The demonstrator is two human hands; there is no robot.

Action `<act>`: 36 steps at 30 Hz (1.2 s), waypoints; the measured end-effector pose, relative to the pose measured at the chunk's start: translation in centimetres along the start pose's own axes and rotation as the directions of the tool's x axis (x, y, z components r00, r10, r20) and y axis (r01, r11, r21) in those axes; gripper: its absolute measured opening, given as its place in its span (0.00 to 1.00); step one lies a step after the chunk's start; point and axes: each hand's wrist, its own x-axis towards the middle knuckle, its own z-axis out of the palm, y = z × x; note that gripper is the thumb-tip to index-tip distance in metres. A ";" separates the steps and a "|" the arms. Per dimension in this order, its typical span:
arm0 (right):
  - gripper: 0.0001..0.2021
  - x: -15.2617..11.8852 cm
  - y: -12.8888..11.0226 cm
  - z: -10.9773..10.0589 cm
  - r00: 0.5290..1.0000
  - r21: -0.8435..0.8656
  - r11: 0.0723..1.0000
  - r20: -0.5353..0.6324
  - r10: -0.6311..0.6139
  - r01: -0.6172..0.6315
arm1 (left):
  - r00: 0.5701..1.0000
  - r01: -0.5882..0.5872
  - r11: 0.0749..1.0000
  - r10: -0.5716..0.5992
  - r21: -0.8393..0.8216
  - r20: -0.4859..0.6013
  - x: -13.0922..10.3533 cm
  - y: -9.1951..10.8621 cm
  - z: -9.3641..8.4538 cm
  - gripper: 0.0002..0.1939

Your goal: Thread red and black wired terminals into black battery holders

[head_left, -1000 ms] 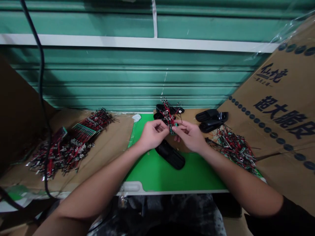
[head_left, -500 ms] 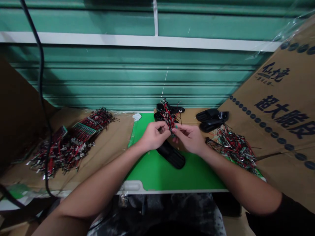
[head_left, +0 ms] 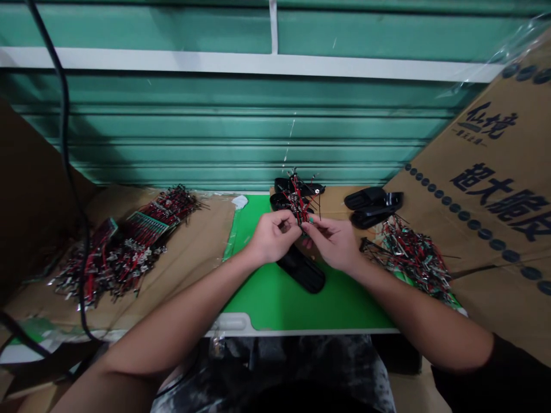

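Between my two hands, above the green board (head_left: pixel 267 304), is a bunch of red and black wires with small circuit boards (head_left: pixel 298 201). My left hand (head_left: pixel 275 235) grips its lower left side, thumb and forefinger pinched together. On the other side my right hand (head_left: pixel 333 241) pinches the same bunch near a small green part; the fingertips hide just what each one holds. Below the hands a black plastic shell, slipper-like in shape (head_left: pixel 303 272), lies on the board. Behind the bunch are more black shells (head_left: pixel 282 186), partly covered by the wires.
Wired circuit boards form a pile (head_left: pixel 129 258) on cardboard at the left, and another pile (head_left: pixel 417 258) lies at the right. Two black shells (head_left: pixel 372 203) rest at the back right. A cardboard box (head_left: pixel 495 189) walls the right side; a black cable (head_left: pixel 64 115) hangs at the left.
The wire bunch has tilted slightly between my fingers. Both hands keep their grip in nearly the same place, and the camera view has shifted a little.
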 end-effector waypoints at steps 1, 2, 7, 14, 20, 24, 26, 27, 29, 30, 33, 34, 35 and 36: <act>0.14 0.0 -0.1 0.0 1.000 -0.007 1.000 -0.011 0.000 0.000 | 1.000 0.003 1.000 -0.003 0.003 -0.009 0.0 0.1 0.1 0.12; 0.13 0.0 -0.1 0.1 1.000 -0.009 1.000 -0.018 0.003 -0.003 | 1.000 0.007 1.000 -0.007 0.000 -0.011 0.0 0.1 0.1 0.12; 0.18 0.5 -0.3 0.1 0.999 0.082 0.996 -0.011 0.036 -0.035 | 0.999 0.024 0.999 -0.022 -0.040 0.047 0.3 0.5 -0.2 0.10; 0.24 1.2 -0.5 0.0 0.994 0.170 0.981 -0.045 0.102 -0.093 | 0.989 0.015 0.994 0.001 0.108 -0.147 1.5 -0.8 -2.2 0.11; 0.28 1.9 0.0 -0.3 0.978 0.215 0.962 -0.084 0.192 -0.171 | 0.947 0.155 0.897 -0.016 0.414 -0.319 3.1 -1.6 -5.2 0.14; 0.29 2.0 0.1 -0.4 0.965 0.235 0.949 -0.113 0.239 -0.208 | 0.947 0.300 0.702 -0.137 0.646 -0.292 3.5 -2.0 -6.7 0.14; 0.28 2.1 0.1 -0.6 0.962 0.256 0.942 -0.107 0.252 -0.218 | 0.944 0.326 0.652 -0.190 0.685 -0.268 3.6 -2.4 -7.0 0.14; 0.27 2.1 0.2 -0.6 0.962 0.267 0.939 -0.101 0.252 -0.218 | 0.945 0.325 0.644 -0.194 0.693 -0.264 3.5 -2.5 -7.0 0.13; 0.26 2.2 0.2 -0.7 0.965 0.291 0.932 -0.084 0.249 -0.215 | 0.954 0.288 0.671 -0.141 0.684 -0.264 3.4 -2.6 -6.6 0.08; 0.25 2.2 0.2 -0.7 0.965 0.309 0.927 -0.078 0.250 -0.215 | 0.963 0.241 0.713 -0.093 0.659 -0.252 3.3 -2.4 -6.2 0.06; 0.28 2.3 0.1 -0.7 0.964 0.367 0.905 -0.070 0.258 -0.216 | 0.989 0.027 0.904 0.037 0.428 -0.141 2.5 -1.3 -4.3 0.06; 0.29 2.3 0.0 -0.7 0.964 0.378 0.901 -0.070 0.258 -0.214 | 0.995 -0.018 0.953 0.048 0.301 -0.092 2.1 -0.8 -3.5 0.10; 0.30 2.3 -0.1 -0.6 0.965 0.380 0.901 -0.067 0.254 -0.211 | 0.999 -0.035 0.984 0.042 0.177 -0.033 1.8 -0.4 -2.8 0.13; 0.30 2.2 -0.2 -0.5 0.968 0.373 0.905 -0.061 0.244 -0.205 | 0.999 -0.031 0.997 0.030 0.071 0.015 1.4 0.1 -2.2 0.15</act>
